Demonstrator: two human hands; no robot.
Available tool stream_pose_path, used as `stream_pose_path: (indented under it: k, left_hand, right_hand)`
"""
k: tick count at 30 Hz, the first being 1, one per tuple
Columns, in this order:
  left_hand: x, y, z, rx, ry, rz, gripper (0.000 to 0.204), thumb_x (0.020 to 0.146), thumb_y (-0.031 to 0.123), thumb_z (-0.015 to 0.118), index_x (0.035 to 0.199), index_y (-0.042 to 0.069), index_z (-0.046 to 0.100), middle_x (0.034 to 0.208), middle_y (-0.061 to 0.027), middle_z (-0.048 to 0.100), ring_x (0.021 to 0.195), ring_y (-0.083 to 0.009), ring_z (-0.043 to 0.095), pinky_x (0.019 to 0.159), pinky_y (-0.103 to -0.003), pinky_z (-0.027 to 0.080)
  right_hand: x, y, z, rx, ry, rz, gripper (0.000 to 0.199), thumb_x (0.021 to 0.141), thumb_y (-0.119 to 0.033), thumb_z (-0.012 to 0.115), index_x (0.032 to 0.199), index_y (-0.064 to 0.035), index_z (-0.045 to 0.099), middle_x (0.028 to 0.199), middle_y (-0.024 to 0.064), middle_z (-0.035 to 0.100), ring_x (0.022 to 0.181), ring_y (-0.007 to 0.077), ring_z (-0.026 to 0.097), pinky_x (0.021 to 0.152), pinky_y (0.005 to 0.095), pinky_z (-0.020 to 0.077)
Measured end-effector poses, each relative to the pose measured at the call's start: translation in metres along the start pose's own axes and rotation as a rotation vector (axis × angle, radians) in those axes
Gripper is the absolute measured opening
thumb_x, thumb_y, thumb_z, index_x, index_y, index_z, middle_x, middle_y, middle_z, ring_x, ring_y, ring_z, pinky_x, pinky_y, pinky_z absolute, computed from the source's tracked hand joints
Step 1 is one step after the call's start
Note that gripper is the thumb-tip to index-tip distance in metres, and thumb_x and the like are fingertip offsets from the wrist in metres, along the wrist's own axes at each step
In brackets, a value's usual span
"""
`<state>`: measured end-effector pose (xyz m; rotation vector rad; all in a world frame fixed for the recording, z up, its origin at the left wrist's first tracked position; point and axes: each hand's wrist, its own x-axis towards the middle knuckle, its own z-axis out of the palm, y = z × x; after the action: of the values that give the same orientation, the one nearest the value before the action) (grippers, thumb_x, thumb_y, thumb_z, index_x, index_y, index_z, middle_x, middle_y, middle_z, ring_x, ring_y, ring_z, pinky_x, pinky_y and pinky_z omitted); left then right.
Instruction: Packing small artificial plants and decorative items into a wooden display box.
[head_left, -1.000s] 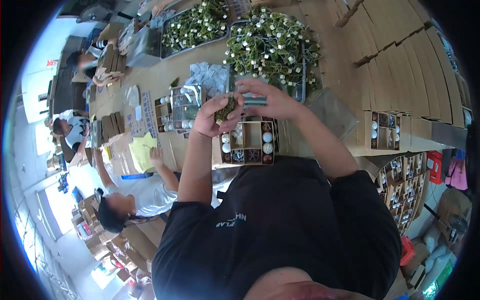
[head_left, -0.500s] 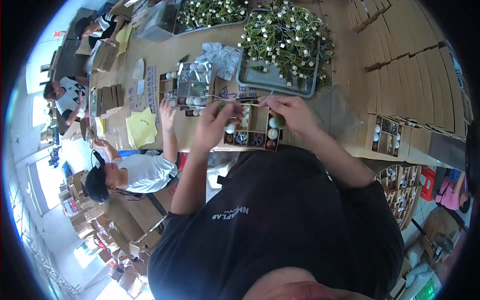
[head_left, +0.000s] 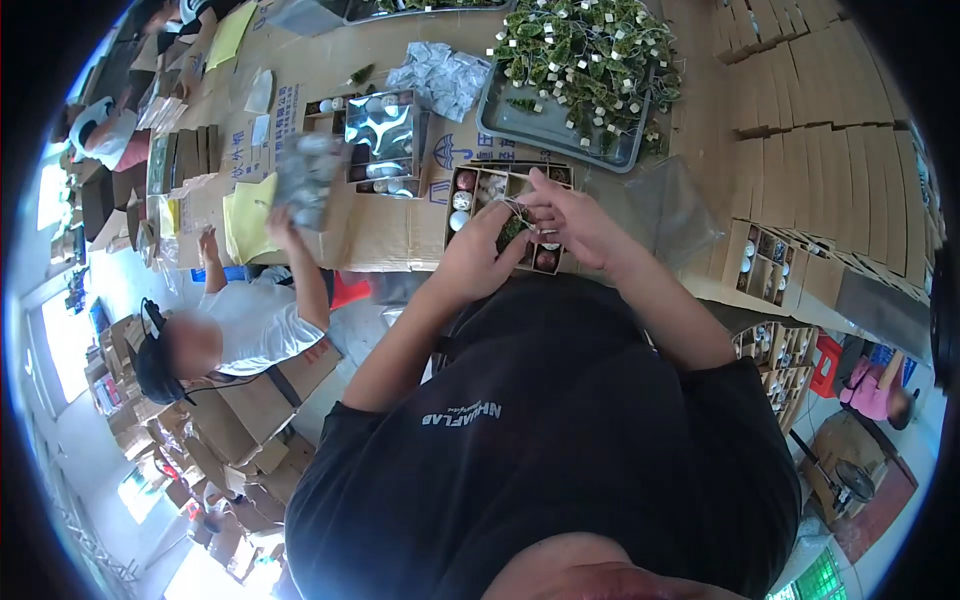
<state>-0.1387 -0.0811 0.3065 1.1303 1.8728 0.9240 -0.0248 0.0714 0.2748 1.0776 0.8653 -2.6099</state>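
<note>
Over a divided cardboard box (head_left: 450, 212) at the table's near edge, my two hands meet. My left hand (head_left: 482, 255) is closed around a small green tree ornament (head_left: 514, 230). At the ornament's top, the fingers of my right hand (head_left: 578, 222) are closed on its thin pale string (head_left: 516, 207). Red, white and patterned balls sit in the box's compartments, including a dark red ball (head_left: 466, 180) and a white ball (head_left: 459, 220). My hands hide much of the box's middle and right side.
A grey tray (head_left: 560, 150) heaped with green ornaments with pale tags stands beyond the box. Left of it lie crumpled tissue (head_left: 440, 80) and a clear-lidded box (head_left: 384, 135). A co-worker's hand (head_left: 285, 228) holds a blurred clear package (head_left: 308, 180). Stacked cardboard (head_left: 830, 170) stands right.
My hands have come together from apart, over the box, with the green ornament between them. At left, the co-worker's hand has moved away from the boxes and now carries a clear package.
</note>
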Motion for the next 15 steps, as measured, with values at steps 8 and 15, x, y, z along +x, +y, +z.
stream_pose_path:
  k: [8, 15]
  left_hand:
    - [-0.006, -0.013, -0.017, 0.138, -0.207, 0.082, 0.032, 0.086, 0.018, 0.060, 0.107, -0.005, 0.054, 0.091, -0.0244, 0.061, 0.086, -0.0411, 0.061, 0.076, -0.045, 0.049]
    - [0.001, -0.060, 0.009, -0.697, -0.222, -0.233, 0.026, 0.093, 0.018, 0.052, 0.109, -0.002, 0.056, 0.097, -0.0124, 0.066, 0.093, -0.0253, 0.065, 0.081, -0.039, 0.052]
  right_hand:
    - [0.010, 0.009, 0.016, -0.445, 0.048, -0.383, 0.027, 0.092, -0.023, 0.064, 0.103, 0.0013, 0.070, 0.091, 0.0025, 0.068, 0.083, 0.0088, 0.060, 0.080, 0.0250, 0.0462]
    - [-0.012, -0.012, 0.028, -0.736, 0.259, -0.447, 0.017, 0.090, -0.012, 0.063, 0.099, -0.0005, 0.071, 0.084, 0.0035, 0.068, 0.072, 0.0079, 0.059, 0.060, 0.0235, 0.0473]
